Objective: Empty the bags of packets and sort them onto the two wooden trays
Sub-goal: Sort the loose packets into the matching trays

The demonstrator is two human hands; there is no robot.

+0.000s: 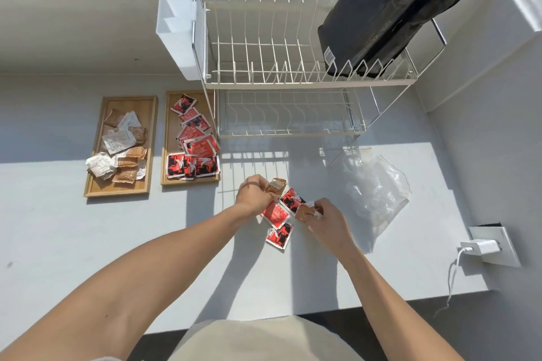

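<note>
Two wooden trays lie side by side on the white counter. The left tray point(96, 184) carries brown and white packets point(123, 146). The right tray point(170, 138) carries red and black packets point(195, 141). A small pile of red packets point(278, 214) lies on the counter in front of me. My left hand point(253, 193) is shut on a brown packet point(275, 184) above the pile. My right hand point(325, 223) grips another brown packet point(303, 211) at the pile's right edge. A crumpled clear plastic bag point(375, 187) lies to the right.
A white two-tier dish rack point(281, 79) stands at the back, with a large black bag point(390, 9) on its top tier and a white cutlery holder point(177, 20) on its left side. A wall socket with a white charger point(481, 246) is at the right.
</note>
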